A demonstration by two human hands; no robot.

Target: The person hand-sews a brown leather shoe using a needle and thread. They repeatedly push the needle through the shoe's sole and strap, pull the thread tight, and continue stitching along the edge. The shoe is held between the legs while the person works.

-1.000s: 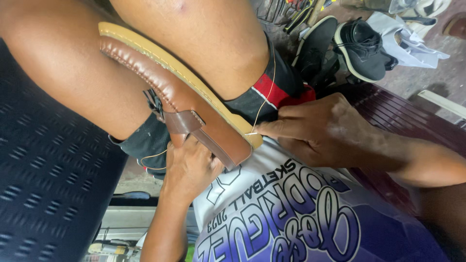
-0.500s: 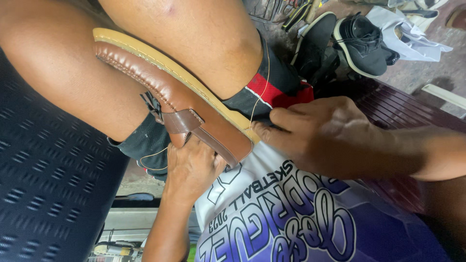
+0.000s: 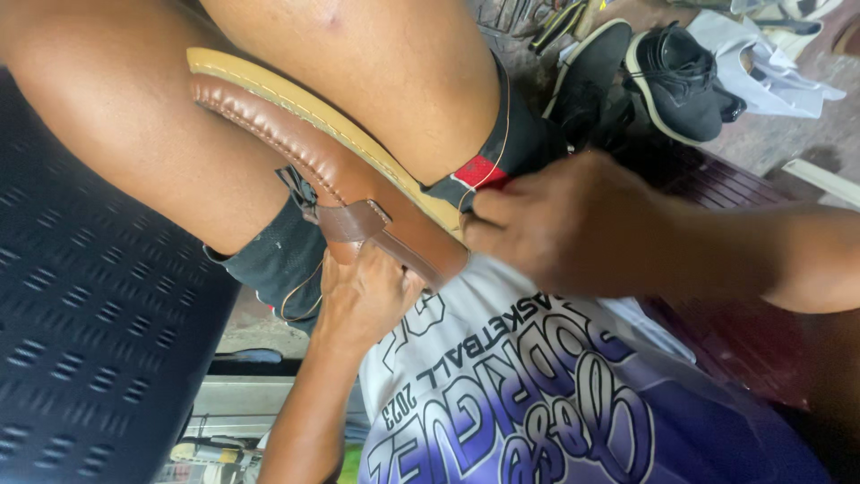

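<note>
A: Starting at the left, a dark blue perforated seat (image 3: 81, 341) fills that side, and two bare knees clamp a brown leather shoe (image 3: 296, 148) between them, tan sole (image 3: 358, 134) turned up and running from upper left down towards the middle.

B: And there's the left hand (image 3: 363, 300), coming up from below. It's pressed against the shoe's underside just beside the little strap (image 3: 354, 220), fingers curled narrow around the upper, steadying it.

A: Moving right, the right hand (image 3: 564, 224) sits at the heel end of the sole. Fingers pinched tight together there, and a thin pale thread (image 3: 503, 116) arcs up from that spot over the knee.

B: Whether a needle is in that pinch, nobody can tell; the knuckles hide it.

A: Judging from this, it looks like the stitch-pulling stage of sewing sole to upper.

B: Agreed, and the next move probably calls for a firm, even draw on the thread while the knees and the lower hand stop the shoe twisting.

A: Far right, a black sneaker (image 3: 681, 81) and pale cloth (image 3: 770, 67) lie on the ground, well apart from the work.
</note>
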